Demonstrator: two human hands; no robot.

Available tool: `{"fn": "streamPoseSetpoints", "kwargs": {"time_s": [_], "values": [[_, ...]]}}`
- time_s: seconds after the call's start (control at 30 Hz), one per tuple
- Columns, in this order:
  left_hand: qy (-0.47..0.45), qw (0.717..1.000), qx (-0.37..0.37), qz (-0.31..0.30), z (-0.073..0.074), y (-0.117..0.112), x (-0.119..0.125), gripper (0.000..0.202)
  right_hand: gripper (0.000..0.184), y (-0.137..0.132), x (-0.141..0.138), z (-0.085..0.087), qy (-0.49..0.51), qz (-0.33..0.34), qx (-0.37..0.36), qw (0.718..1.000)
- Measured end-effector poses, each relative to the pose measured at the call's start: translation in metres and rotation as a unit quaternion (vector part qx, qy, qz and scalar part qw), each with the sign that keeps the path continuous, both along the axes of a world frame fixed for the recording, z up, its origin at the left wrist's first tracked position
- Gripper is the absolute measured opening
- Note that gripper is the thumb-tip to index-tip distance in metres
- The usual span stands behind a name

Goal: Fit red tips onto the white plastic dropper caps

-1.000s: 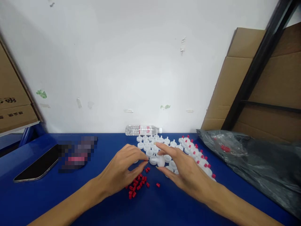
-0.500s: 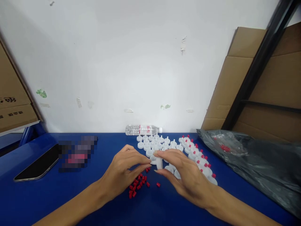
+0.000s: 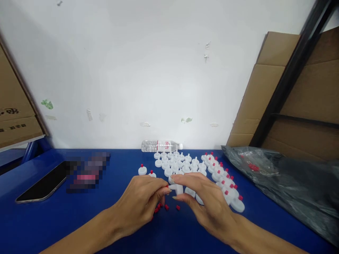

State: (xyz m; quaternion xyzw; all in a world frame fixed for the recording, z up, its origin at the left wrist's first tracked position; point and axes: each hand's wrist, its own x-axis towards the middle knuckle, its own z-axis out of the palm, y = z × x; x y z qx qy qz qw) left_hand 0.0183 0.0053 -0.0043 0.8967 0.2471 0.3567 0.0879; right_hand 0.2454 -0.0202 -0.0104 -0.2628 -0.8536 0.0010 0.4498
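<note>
My right hand [image 3: 209,199] pinches a white nozzle cap [image 3: 179,189] by its wide base between thumb and fingers, its spout turned left. At the tip of that spout, my left hand [image 3: 147,197] has thumb and forefinger closed on a small red cap [image 3: 167,186], mostly covered by the fingers. Several loose red caps [image 3: 166,207] lie on the table under my left hand, partly hidden by it. Behind my hands stand several white nozzle caps with bare spouts [image 3: 168,171].
White nozzle caps with red tips [image 3: 237,204] form a group at right; two more [image 3: 142,170] stand at left. A bottle [image 3: 162,145] lies against the wall. A phone [image 3: 42,181] rests on the blue table [image 3: 111,240] at left, a dark plastic bag [image 3: 299,190] at right.
My left hand has come lower and its fingers curl more, with red now showing at the spout tip. Two red-tipped nozzle caps behind it have come into view. My right hand has dipped slightly.
</note>
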Motion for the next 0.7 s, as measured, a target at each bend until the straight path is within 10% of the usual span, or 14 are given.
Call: {"fn": "streamPoseSetpoints", "kwargs": {"time_s": [0.2,0.5,0.7], "values": [[-0.009,0.995,-0.093,-0.029,0.001,-0.002,-0.002,0.035,0.035,0.001,-0.005,-0.004,0.007,0.004,0.037,0.999],[0.002,0.984,0.174,0.021,0.025,0.008,-0.015,0.020,0.043,-0.005,-0.008,0.004,-0.065,-0.056,0.060,0.995],[0.265,0.924,0.216,0.173,0.036,0.040,-0.049,0.022,0.032,0.007,0.000,0.010,-0.191,-0.126,-0.031,0.973]]}}
